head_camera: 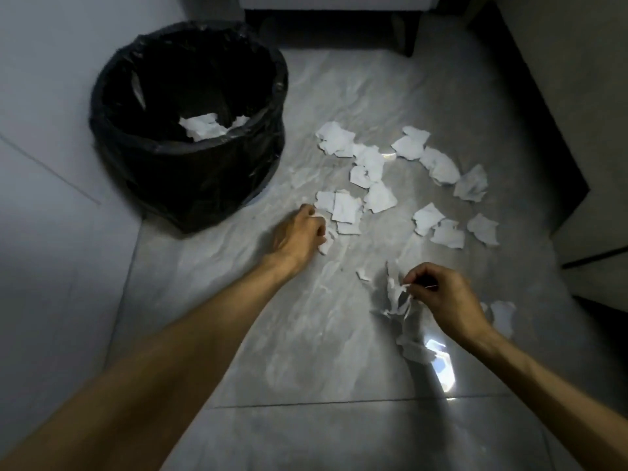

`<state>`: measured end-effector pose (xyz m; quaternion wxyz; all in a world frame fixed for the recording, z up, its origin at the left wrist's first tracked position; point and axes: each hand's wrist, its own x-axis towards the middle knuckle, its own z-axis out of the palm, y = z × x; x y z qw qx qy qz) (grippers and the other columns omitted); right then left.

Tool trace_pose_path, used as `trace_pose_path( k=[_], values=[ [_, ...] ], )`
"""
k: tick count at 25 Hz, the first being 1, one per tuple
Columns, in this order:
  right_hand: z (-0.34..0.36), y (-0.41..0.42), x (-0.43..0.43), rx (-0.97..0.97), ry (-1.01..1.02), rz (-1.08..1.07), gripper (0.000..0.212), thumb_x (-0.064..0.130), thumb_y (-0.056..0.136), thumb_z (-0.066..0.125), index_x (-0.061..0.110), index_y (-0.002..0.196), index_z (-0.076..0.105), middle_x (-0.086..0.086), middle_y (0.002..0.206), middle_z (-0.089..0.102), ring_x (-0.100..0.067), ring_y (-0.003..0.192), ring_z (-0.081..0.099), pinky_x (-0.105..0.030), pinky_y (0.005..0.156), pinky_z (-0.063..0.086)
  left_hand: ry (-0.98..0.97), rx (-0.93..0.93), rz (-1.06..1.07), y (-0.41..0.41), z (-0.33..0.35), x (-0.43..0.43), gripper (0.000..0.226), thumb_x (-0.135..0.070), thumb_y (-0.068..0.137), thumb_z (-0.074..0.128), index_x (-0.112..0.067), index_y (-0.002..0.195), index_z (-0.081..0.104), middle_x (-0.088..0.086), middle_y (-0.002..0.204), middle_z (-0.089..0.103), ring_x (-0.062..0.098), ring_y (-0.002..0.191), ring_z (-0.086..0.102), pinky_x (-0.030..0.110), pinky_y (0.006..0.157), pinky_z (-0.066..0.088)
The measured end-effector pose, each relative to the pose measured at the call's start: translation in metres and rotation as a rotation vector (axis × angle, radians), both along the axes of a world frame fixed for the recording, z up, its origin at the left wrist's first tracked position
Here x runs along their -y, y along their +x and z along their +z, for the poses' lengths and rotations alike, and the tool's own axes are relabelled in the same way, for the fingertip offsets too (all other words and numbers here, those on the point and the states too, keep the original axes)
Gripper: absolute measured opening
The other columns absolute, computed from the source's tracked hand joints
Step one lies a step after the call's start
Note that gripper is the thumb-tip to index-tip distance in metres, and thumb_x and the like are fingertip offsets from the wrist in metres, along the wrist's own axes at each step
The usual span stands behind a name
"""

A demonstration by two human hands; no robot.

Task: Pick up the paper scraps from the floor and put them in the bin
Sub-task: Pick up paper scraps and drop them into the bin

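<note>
The round black-bagged bin stands up-left, nearer the left hand, clenched on white paper scraps. The right hand pinches a crumpled scrap.

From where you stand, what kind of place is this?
Probably an indoor room corner, maybe in a home or office. The floor is glossy grey tile, a bin lined with a black bag stands by a pale wall, and a dark furniture leg shows at the back.

Home interior, marble-look tiled floor, lined bin
</note>
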<state>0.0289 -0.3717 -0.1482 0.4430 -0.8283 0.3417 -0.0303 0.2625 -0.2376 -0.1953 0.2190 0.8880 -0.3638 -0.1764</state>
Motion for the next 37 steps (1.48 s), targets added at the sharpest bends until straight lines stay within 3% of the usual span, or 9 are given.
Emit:
trace_pose_path(
  k=[3,7,10,12,17,20,26,31,37],
  values=[
    [-0.002,-0.037,-0.003,-0.095,-0.068,0.029,0.019,0.018,0.082,0.071,0.026,0.099,0.065,0.009,0.099,0.064,-0.001,0.083,0.063,-0.017,0.074,0.052,0.029,0.043,0.017,-0.004,-0.008,0.004,0.010,-0.020,0.089,0.062,-0.011,0.085,0.062,0.004,0.092,0.055,0.029,0.086,0.060,0.033,0.069,0.043],
    [-0.026,-0.065,-0.014,-0.341,-0.233,0.174,0.065,0.038,0.073,0.078,0.028,0.132,0.050,0.000,0.134,0.037,-0.018,0.119,0.041,-0.028,0.098,0.044,-0.174,-0.087,0.042,-0.028,-0.002,-0.002,0.006,-0.011,0.084,0.068,-0.010,0.084,0.062,0.004,0.078,0.067,0.019,0.070,0.064,0.035,0.062,0.053],
    [-0.039,-0.056,-0.018,-0.211,-0.231,0.126,0.034,0.022,0.080,0.073,0.017,0.113,0.063,-0.003,0.116,0.052,-0.018,0.101,0.053,-0.017,0.082,0.044,-0.192,-0.226,-0.195,-0.059,0.005,-0.001,0.026,-0.008,0.081,0.067,-0.022,0.100,0.057,-0.003,0.076,0.065,0.013,0.066,0.064,0.027,0.060,0.051],
    [-0.039,-0.046,-0.017,-0.150,-0.255,0.045,0.009,0.012,0.082,0.070,0.015,0.090,0.067,-0.003,0.092,0.061,-0.021,0.083,0.061,-0.015,0.066,0.042,-0.073,-0.148,-0.400,-0.077,0.000,0.003,0.035,-0.008,0.081,0.066,-0.021,0.110,0.054,-0.005,0.084,0.064,0.017,0.075,0.064,0.017,0.061,0.042],
    [-0.011,-0.017,0.001,0.040,-0.034,-0.208,0.014,0.011,0.078,0.074,0.022,0.075,0.065,0.007,0.065,0.066,0.001,0.060,0.060,-0.009,0.054,0.042,0.068,-0.014,-0.428,-0.084,-0.009,0.011,0.006,-0.011,0.086,0.061,-0.011,0.086,0.055,0.013,0.093,0.065,0.031,0.084,0.063,0.030,0.064,0.037],
    [0.015,0.008,0.008,0.188,0.227,-0.274,0.016,0.003,0.083,0.067,0.018,0.076,0.067,0.009,0.063,0.069,-0.001,0.059,0.062,-0.015,0.056,0.047,0.033,-0.133,-0.254,-0.078,0.003,0.006,0.010,-0.015,0.085,0.062,-0.009,0.078,0.059,0.012,0.086,0.067,0.030,0.080,0.064,0.032,0.063,0.044],
    [0.066,0.079,-0.004,0.274,0.390,-0.257,0.009,0.008,0.087,0.064,0.014,0.087,0.071,0.000,0.082,0.075,-0.013,0.074,0.070,-0.026,0.071,0.056,-0.502,-0.485,0.324,-0.029,0.095,-0.025,0.010,-0.016,0.083,0.073,-0.020,0.075,0.069,-0.001,0.072,0.068,0.009,0.063,0.060,0.019,0.056,0.045],
    [0.141,0.174,-0.027,0.452,0.390,-0.121,0.015,0.011,0.087,0.065,-0.001,0.095,0.068,-0.014,0.089,0.074,-0.023,0.076,0.071,-0.035,0.067,0.056,-0.918,-0.514,0.487,0.002,0.193,-0.070,0.007,-0.021,0.083,0.072,-0.022,0.077,0.074,0.005,0.068,0.067,0.021,0.065,0.054,0.028,0.058,0.042],
    [0.182,0.294,-0.076,0.426,0.650,-0.004,0.003,0.006,0.086,0.063,0.005,0.090,0.062,-0.012,0.082,0.065,-0.022,0.072,0.064,-0.031,0.062,0.054,-1.011,-0.496,0.673,0.036,0.222,-0.091,0.004,-0.021,0.083,0.073,-0.019,0.080,0.074,0.006,0.075,0.073,0.014,0.065,0.063,0.028,0.065,0.050]
  ],
)
